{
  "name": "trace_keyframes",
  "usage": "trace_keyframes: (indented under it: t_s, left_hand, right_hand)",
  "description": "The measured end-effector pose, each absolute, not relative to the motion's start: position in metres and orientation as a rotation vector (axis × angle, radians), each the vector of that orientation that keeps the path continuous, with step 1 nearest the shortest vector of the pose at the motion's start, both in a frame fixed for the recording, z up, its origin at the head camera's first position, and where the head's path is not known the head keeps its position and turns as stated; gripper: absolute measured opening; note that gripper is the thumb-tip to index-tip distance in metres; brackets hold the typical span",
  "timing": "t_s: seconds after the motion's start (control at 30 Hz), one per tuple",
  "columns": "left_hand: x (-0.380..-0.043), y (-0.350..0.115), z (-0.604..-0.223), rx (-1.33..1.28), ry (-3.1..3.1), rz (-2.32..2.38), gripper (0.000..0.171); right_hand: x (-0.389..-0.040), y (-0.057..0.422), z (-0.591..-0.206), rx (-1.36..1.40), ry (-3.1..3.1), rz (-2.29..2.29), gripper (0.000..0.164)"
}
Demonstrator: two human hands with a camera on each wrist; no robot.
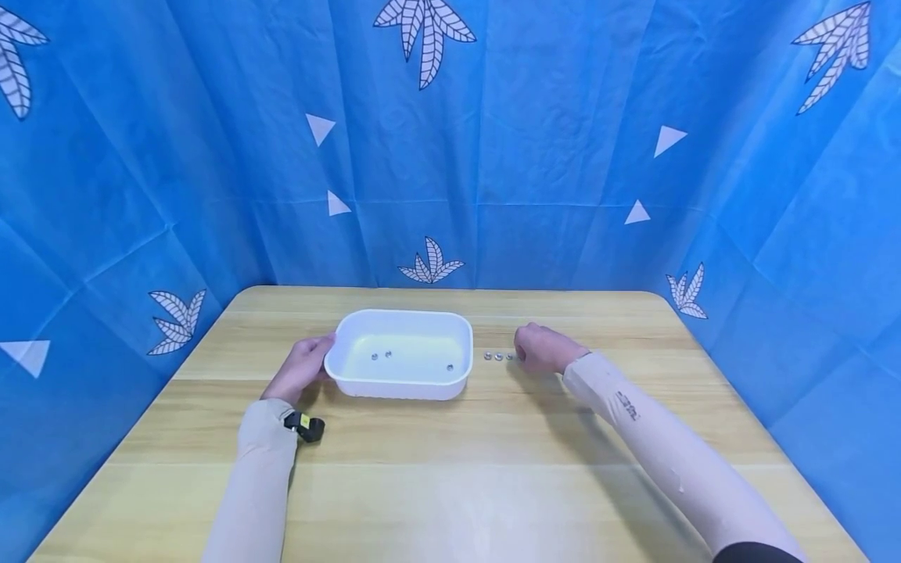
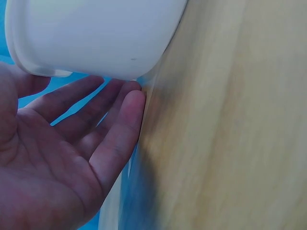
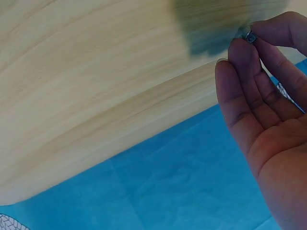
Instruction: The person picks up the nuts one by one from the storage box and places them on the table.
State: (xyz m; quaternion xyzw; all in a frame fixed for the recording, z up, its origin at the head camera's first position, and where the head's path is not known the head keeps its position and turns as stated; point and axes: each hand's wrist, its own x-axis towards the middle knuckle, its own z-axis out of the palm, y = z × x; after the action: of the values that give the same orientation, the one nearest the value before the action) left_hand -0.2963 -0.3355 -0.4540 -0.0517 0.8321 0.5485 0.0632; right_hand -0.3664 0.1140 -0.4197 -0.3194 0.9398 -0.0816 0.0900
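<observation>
A white plastic tub (image 1: pixel 397 389) stands on the table with 3 small metal nuts (image 1: pixel 450 367) spread over its floor. At its left end is my left hand (image 1: pixel 299 367); in the left wrist view the fingertips touch the tub's outer wall and the thumb lies by the rim, with no finger seen curled round it. To the right of the tub, a short row of nuts (image 1: pixel 499 356) lies on the wood. My right hand (image 1: pixel 543 349) is at the right end of that row. Between its thumb and fingertips it pinches a small shiny nut (image 3: pixel 250 36), partly covered.
The wooden table (image 1: pixel 450 477) has rounded far corners. A blue curtain (image 1: pixel 563 156) with white leaf and triangle prints encloses the back and both sides. A small black device (image 1: pixel 306 426) is strapped to the left wrist.
</observation>
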Motion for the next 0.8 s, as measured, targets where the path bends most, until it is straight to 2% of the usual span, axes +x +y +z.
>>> trace_keyframes:
  t_s: [0.8]
  left_hand:
    - [-0.2995,-0.3401,-0.4555,-0.114,2.503,1.666,0.069]
  right_hand:
    - [-0.3611,0.1129,-0.4224,-1.0,2.793,-0.247,0.039]
